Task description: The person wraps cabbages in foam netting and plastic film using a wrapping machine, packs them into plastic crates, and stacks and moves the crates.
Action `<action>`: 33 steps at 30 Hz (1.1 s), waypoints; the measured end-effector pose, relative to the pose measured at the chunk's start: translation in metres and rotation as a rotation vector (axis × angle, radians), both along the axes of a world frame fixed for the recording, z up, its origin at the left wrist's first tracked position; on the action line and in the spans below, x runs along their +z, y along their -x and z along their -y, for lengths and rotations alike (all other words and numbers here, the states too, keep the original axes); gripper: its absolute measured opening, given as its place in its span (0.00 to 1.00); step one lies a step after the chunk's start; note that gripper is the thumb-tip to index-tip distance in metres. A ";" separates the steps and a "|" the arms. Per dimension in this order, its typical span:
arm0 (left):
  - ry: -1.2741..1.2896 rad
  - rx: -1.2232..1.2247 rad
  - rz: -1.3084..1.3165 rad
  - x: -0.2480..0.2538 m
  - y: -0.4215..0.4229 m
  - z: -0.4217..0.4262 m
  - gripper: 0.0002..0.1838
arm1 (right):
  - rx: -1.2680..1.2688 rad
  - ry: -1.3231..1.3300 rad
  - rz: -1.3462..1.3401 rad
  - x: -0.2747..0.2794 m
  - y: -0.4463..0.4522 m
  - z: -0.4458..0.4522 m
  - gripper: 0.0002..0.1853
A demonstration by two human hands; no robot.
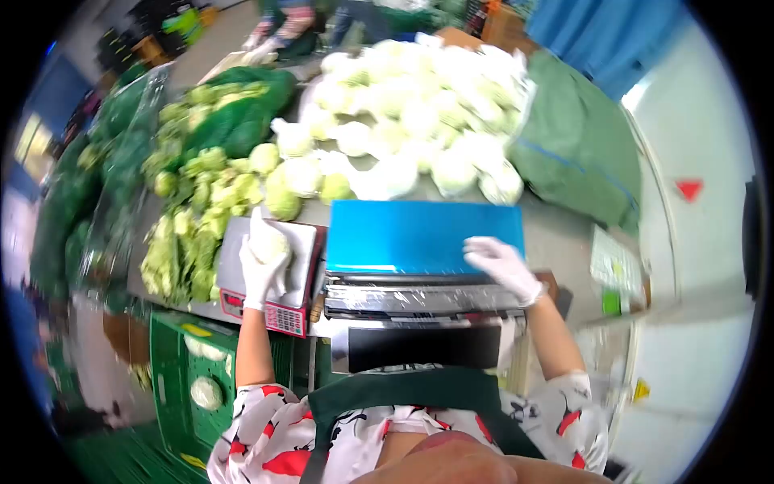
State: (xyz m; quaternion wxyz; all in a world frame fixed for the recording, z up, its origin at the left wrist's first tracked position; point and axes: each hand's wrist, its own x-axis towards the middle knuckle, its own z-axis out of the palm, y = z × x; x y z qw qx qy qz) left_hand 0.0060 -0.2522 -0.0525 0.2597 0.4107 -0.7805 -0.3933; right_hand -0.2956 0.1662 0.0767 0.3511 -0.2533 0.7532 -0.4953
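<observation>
My left hand (260,278), in a white glove, is closed around a pale cabbage head (274,244) in white wrapping. Both are over the metal pan of a red weighing scale (303,234); whether the cabbage rests on the pan I cannot tell. My right hand (501,268), gloved too, hovers at or just above the right edge of a flat blue plate (419,234), fingers stretched out and holding nothing. In front of that plate lies a roll of clear film (411,298) on the wrapping machine.
Wrapped cabbages (419,105) are heaped behind the blue plate, beside a large green sack (576,145). Loose leaves (181,254) and green net bags (242,121) lie left. Below the scale stands a green crate (165,363) holding cabbages. Another person's gloved hands (264,50) show at the back.
</observation>
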 end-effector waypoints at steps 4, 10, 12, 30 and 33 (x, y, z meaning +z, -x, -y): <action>0.088 0.104 0.063 -0.002 -0.010 0.001 0.67 | -0.289 -0.092 -0.612 -0.034 0.123 0.037 0.32; 0.118 0.162 0.151 -0.001 -0.002 -0.002 0.69 | -0.307 -0.274 -0.803 -0.111 0.300 0.103 0.40; 0.118 0.160 0.127 0.001 0.001 -0.004 0.66 | -0.359 -0.502 -0.795 -0.133 0.339 0.120 0.37; 0.038 0.258 0.019 0.003 -0.001 -0.013 0.57 | 0.119 -0.171 -0.557 -0.228 0.406 0.107 0.30; 0.014 0.345 -0.090 -0.002 -0.005 -0.012 0.57 | 0.114 -0.160 -0.351 -0.201 0.380 0.101 0.32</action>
